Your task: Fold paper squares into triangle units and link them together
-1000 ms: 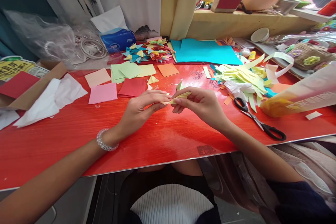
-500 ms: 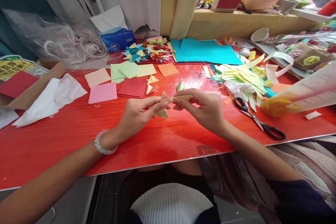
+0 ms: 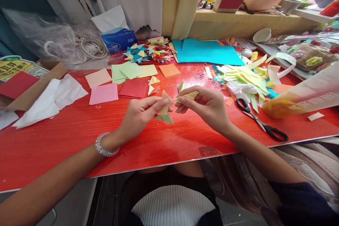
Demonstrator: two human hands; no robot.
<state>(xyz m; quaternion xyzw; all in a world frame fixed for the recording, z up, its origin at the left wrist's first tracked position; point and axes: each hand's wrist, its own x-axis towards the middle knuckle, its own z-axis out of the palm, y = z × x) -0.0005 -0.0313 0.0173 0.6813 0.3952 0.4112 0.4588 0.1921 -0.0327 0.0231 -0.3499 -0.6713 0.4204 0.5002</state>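
Between thumb and fingers, my left hand (image 3: 144, 112) pinches a folded paper piece (image 3: 164, 108) with peach, yellow and green parts. Its green points stick out below the thumb. My right hand (image 3: 208, 106) is closed on a folded pale yellow paper piece (image 3: 191, 95), its tip close to the peach part; whether they touch I cannot tell. Just beyond my fingers stands a small folded green piece (image 3: 181, 86). Yellow and cream folded pieces (image 3: 153, 84) lie to its left, beside a stack of red paper squares (image 3: 134, 88).
Pink (image 3: 103, 94), green (image 3: 131, 70) and orange paper squares (image 3: 170, 70) lie behind my left hand. A pile of folded pieces (image 3: 152, 53) and blue sheets (image 3: 208, 52) sit at the back. Scissors (image 3: 261, 122), paper scraps (image 3: 245, 79) and a plastic bag (image 3: 304, 93) are at right.
My hands have drawn slightly apart, opening a small gap between the two paper pieces. The left piece has tilted, showing more of its green points. The other things lie as before.
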